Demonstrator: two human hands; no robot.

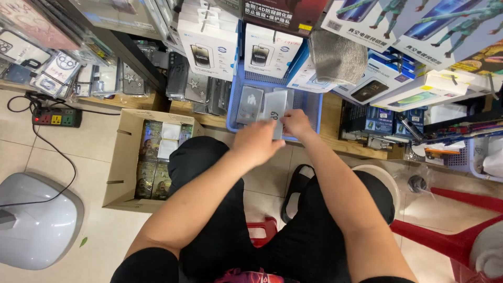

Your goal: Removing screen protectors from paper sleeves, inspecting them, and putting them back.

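Bright, even indoor light falls from overhead — the pale floor tiles [89, 136] show only soft, faint shadows. Glare streaks the clear plastic sleeves [57, 68] at the upper left. The left hand [258, 142] is smeared by motion blur; the right hand [297, 123] is slightly soft. Wide-angle distortion bends shelves and boxes toward the frame's corners.

Blue basket [309, 107], far centre. Plain brown cardboard box [123, 162], left. Grey folded cloth [338, 57] above the basket. Red stool [262, 230], near. Black power strip [56, 117], coloured sockets. Beige floor tiles [31, 152].
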